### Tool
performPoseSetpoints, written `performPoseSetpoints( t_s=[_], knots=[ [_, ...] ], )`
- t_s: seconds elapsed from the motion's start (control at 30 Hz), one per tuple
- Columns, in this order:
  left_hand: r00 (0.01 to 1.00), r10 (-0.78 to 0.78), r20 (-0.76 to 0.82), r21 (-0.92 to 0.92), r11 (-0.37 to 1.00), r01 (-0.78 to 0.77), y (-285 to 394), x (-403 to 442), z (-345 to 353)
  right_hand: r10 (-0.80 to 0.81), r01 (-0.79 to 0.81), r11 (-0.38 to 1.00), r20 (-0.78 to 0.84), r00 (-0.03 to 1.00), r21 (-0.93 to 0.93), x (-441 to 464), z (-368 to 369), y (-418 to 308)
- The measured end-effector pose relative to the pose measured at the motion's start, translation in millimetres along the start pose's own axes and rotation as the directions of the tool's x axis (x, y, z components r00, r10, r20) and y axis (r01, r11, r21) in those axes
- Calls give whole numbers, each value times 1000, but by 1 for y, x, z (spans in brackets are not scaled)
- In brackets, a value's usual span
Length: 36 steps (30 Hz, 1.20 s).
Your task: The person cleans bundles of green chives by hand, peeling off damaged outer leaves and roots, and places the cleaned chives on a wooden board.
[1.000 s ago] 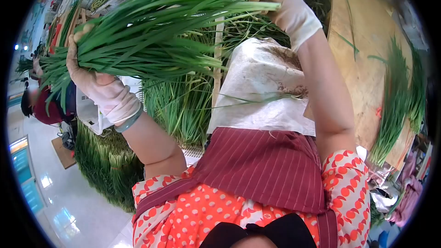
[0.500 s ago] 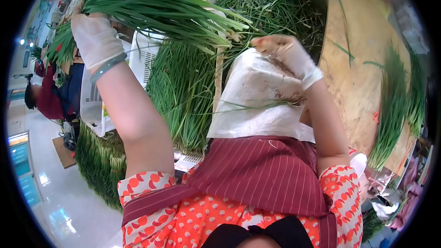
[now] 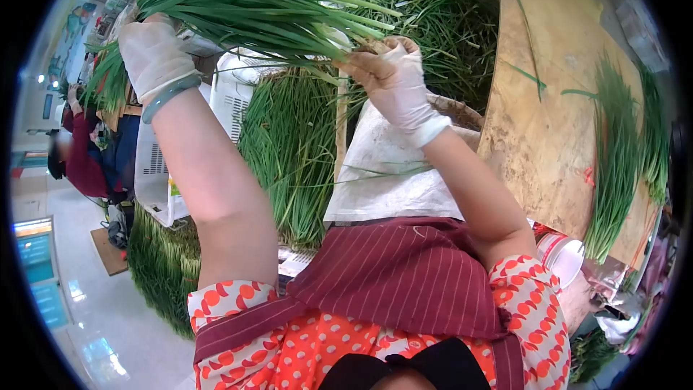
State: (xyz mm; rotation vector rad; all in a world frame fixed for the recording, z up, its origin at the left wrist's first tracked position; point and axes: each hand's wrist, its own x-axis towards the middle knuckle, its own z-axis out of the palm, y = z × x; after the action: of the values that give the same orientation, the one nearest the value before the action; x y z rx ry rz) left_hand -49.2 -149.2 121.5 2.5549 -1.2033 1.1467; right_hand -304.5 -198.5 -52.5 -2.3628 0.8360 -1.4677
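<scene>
My left hand (image 3: pixel 155 54), in a translucent white glove, is closed round a big bunch of garlic chives (image 3: pixel 245 3) at the upper left. The green leaves trail to the left, and the pale stem ends point right. My right hand (image 3: pixel 393 79), gloved too with soiled fingertips, has its fingers curled at the pale ends of the bunch. It appears to pinch some stem ends, partly hidden by the fingers. Below it, a white cloth (image 3: pixel 390 173) lies over my lap area with a loose leaf across it.
A white crate (image 3: pixel 234 101) and a bed of laid chives (image 3: pixel 285 152) stand left of the cloth. Loose green trimmings (image 3: pixel 440 29) lie behind. At right, a wooden board (image 3: pixel 548 144) carries another chive bunch (image 3: pixel 613 166). A person in maroon (image 3: pixel 86 159) is at far left.
My right hand has moved up and left from over the white cloth to the stem ends of the chives. My left hand still holds the bunch, nearly in place.
</scene>
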Motion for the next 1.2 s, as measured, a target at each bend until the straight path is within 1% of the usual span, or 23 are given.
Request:
performPoseSetpoints(
  t_s=[0.07,0.13,0.17,0.23,0.27,0.33,0.37,0.4,0.47,0.5,0.53,0.6,0.67,0.7,0.77,0.8,0.87,0.9,0.97,1.03,1.1,1.13,1.2],
  knots=[
    [1000,5,-21,-62,998,-7,-5,4,4,188,-201,956,77,979,216,5,-23,10],
    [1000,-5,-17,-92,996,4,-4,2,-3,568,-570,672,165,806,473,10,-54,34],
    [1000,23,21,3,1000,-23,5,-4,-21,619,-598,654,127,775,464,4,-58,66],
    [997,50,66,93,994,-56,7,-5,-25,854,-782,374,143,500,499,-11,-67,116],
    [999,14,40,66,998,-16,6,-2,-20,891,-805,395,28,453,443,-15,-60,123],
    [1000,-25,13,38,999,25,4,2,-17,830,-828,518,109,547,214,-28,-48,108],
    [998,14,58,130,991,-22,4,2,-19,770,-844,443,355,531,301,-21,-52,68],
    [993,48,106,219,973,-71,4,3,-21,645,-863,349,574,504,366,-12,-54,28],
    [988,49,147,223,971,-81,11,0,-23,505,-934,281,794,338,219,-14,-35,0],
    [981,45,189,226,970,-88,15,-2,-24,506,-934,279,793,340,223,-17,-16,0],
    [981,50,186,227,970,-92,17,-4,-26,472,-864,363,730,494,350,-23,9,8],
    [981,32,192,118,992,-55,20,-10,-24,426,-767,441,644,636,466,-14,30,8],
    [987,51,153,191,978,-80,18,-10,-14,476,-730,-260,741,473,632,6,32,1],
    [986,-38,161,109,994,20,18,-10,-11,436,-660,-369,749,498,654,6,37,2],
    [976,-123,179,23,992,121,22,-12,-12,417,-610,-380,717,558,695,9,27,-2],
    [946,-255,202,-273,913,304,24,-13,-15,395,-560,-392,683,614,730,8,23,-4],
    [823,-444,356,-719,432,544,25,-14,-19,386,-526,-418,669,635,741,4,20,-5],
    [822,-443,358,-719,431,545,24,-16,-16,377,-489,-444,651,658,751,2,18,-5],
    [868,-349,354,-903,115,415,20,-22,-4,412,-500,-483,691,595,718,-1,9,-6],
    [910,-313,272,-948,78,310,17,-26,7,439,-510,-521,727,528,684,-4,0,5],
    [943,-278,183,-979,38,201,4,-23,32,282,-625,-377,727,626,684,-9,-5,30],
    [944,-204,260,-931,-312,189,-11,-15,53,337,-671,-219,700,630,709,0,-17,31],
    [945,-99,311,-757,-627,183,-9,-18,56,372,-649,-336,729,574,683,5,-27,48]
  ],
)
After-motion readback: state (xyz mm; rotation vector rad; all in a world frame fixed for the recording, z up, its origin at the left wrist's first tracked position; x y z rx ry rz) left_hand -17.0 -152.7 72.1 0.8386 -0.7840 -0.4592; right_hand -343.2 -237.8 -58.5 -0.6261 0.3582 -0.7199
